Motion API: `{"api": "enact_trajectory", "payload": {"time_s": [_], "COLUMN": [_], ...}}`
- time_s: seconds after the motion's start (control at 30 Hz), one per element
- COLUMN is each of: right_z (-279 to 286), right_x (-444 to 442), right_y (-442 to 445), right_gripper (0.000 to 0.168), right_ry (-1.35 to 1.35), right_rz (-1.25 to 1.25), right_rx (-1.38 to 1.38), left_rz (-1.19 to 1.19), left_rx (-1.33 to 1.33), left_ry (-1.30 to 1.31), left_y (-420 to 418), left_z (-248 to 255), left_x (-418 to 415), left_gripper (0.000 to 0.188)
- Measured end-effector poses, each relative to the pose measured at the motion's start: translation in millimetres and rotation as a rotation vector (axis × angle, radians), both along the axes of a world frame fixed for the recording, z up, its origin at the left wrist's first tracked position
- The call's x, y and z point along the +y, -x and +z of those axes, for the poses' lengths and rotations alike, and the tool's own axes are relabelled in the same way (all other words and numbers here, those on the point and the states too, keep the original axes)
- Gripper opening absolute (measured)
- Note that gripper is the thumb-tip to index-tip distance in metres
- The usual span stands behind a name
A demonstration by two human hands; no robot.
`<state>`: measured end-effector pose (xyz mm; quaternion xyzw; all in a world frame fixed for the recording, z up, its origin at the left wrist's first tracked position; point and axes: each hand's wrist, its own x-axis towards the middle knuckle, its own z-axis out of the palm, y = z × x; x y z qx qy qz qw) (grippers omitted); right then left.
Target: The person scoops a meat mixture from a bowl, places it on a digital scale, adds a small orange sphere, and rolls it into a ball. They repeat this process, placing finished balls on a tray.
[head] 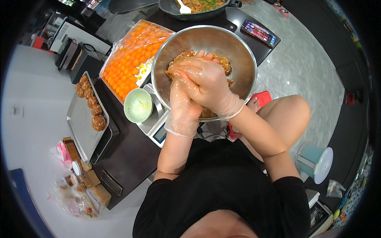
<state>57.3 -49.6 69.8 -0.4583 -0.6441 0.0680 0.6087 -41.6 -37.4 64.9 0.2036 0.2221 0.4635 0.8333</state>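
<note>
Both my hands wear clear, greasy plastic gloves and meet over a large stainless steel mixing bowl. My right hand lies across my left hand, palms cupped together. Whatever may be between the palms is hidden. Below them a brown, chunky mixture shows in the bowl, partly covered by my hands. Left of the bowl, a small pale green bowl rests on a digital kitchen scale. Further left, a metal tray carries several brown balls along its right side.
A plastic-wrapped tray of orange balls resembling egg yolks adjoins the mixing bowl. Beyond stands a dark pan with food and a white spatula. One phone lies at the table's far right corner, another dark phone-like object near its left end.
</note>
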Motion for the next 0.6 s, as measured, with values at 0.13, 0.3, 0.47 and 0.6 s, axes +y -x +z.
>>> {"api": "enact_trajectory", "payload": {"time_s": [0.13,0.3,0.47,0.6], "right_z": [21.2,18.9,25.2,1.3], "right_x": [-0.3,-7.2,-6.4,5.2], "right_y": [-17.8,-14.3,-2.4,-5.5], "right_gripper": [0.034,0.05,0.032,0.023], "right_ry": [0.27,0.233,0.022,0.087], "right_rz": [0.38,0.076,0.056,0.023], "right_rx": [0.561,0.008,-0.046,-0.197], "left_rz": [-0.052,-0.223,0.001,0.041], "left_rx": [-0.163,-0.5,0.154,0.036], "left_ry": [0.152,0.226,-0.156,-0.065], "left_y": [2.1,13.1,6.4,-4.2], "left_z": [5.5,0.0,13.7,0.8], "left_x": [3.3,2.9,13.4,0.3], "left_gripper": [0.041,0.044,0.043,0.041]}}
